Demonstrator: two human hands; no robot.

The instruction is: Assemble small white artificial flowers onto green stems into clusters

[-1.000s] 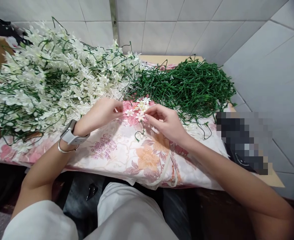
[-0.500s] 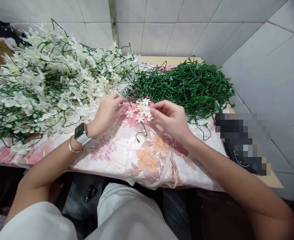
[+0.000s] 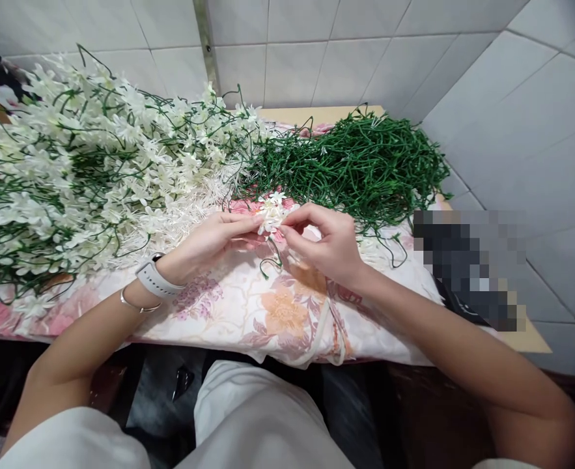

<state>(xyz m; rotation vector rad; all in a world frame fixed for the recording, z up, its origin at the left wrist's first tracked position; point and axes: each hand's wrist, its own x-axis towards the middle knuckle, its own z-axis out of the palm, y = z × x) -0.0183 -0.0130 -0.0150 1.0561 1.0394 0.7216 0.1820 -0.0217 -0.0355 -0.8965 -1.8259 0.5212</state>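
Observation:
A small artificial flower sprig [image 3: 271, 213] with white blossoms is between my two hands, above the flowered cloth. Its curled green stem [image 3: 269, 266] hangs toward me. My left hand [image 3: 211, 240], with a watch and a bangle at the wrist, has its thumb and fingers closed on the left side of the blossoms. On the other side, my right hand [image 3: 327, 242] pinches the edge of the same cluster between thumb and forefinger. Just behind lies a heap of green plastic stems [image 3: 365, 169], and to the left a large pile of white flower sprigs [image 3: 135, 140].
Thin white strands [image 3: 189, 218] lie along the front of the flower pile. A floral cloth [image 3: 233, 319] covers the table. At the right edge is a dark, pixelated object [image 3: 467, 277]. A tiled wall [image 3: 297, 68] closes off the back and right.
My left hand has moved in from beside the stems and turned, and now grips the blossoms. My right hand stays at the sprig. The view has shifted slightly.

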